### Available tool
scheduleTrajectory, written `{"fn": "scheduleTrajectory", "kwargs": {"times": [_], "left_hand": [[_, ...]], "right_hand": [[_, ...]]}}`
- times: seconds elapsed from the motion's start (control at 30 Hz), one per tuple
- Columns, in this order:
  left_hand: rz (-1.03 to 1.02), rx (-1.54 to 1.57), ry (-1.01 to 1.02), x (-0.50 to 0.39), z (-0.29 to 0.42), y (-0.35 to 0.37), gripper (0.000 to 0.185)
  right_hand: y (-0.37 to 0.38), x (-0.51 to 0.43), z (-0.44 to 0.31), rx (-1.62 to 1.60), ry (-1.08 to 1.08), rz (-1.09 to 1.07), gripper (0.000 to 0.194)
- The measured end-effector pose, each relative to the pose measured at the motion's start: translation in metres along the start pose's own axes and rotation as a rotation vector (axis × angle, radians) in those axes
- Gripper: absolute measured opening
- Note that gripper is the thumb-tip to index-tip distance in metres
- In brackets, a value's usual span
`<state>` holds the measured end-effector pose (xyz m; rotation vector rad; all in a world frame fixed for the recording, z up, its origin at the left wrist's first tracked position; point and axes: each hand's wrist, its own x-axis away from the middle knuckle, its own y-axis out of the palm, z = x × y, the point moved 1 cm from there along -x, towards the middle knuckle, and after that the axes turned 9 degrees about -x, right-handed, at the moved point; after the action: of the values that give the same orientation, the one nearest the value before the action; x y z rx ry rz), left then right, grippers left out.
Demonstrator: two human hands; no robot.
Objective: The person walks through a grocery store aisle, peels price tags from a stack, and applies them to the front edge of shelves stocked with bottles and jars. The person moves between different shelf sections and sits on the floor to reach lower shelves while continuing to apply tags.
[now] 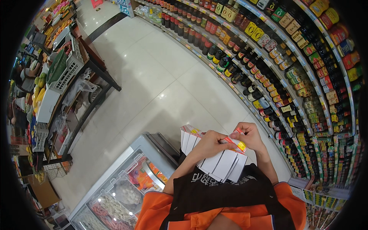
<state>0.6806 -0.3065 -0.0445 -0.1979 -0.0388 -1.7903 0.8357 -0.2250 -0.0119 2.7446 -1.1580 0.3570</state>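
My left hand [212, 143] grips the near end of a small red, white and yellow printed price label [237, 143]. The thumb and fingers of my right hand [247, 134] pinch the label's other edge. Beneath both hands a fanned stack of white paper strips [221, 164] rests against my black apron [227, 195]; what supports it is hidden. More red and yellow printed labels [192, 129] show at the stack's far left end.
Shelves of sauce bottles [221, 63] with price rails curve along the right. A chest freezer [138, 161] holding frozen food stands at the lower left. Beyond it, a dark-framed table [99, 70] carries crates and produce. A person [27, 76] is at the far left.
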Motion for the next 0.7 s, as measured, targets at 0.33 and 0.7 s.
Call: {"fn": "scheduleTrajectory", "kwargs": {"times": [0.33,0.7], "left_hand": [[0.070,0.117,0.003,0.009,-0.004,-0.042,0.017],[0.158,0.149,-0.053,0.014,-0.015,-0.113,0.020]], "right_hand": [[0.027,-0.045,-0.016,-0.025,-0.009,-0.098,0.012],[0.065,-0.111,-0.026,-0.061,0.033,-0.152,0.011]]}}
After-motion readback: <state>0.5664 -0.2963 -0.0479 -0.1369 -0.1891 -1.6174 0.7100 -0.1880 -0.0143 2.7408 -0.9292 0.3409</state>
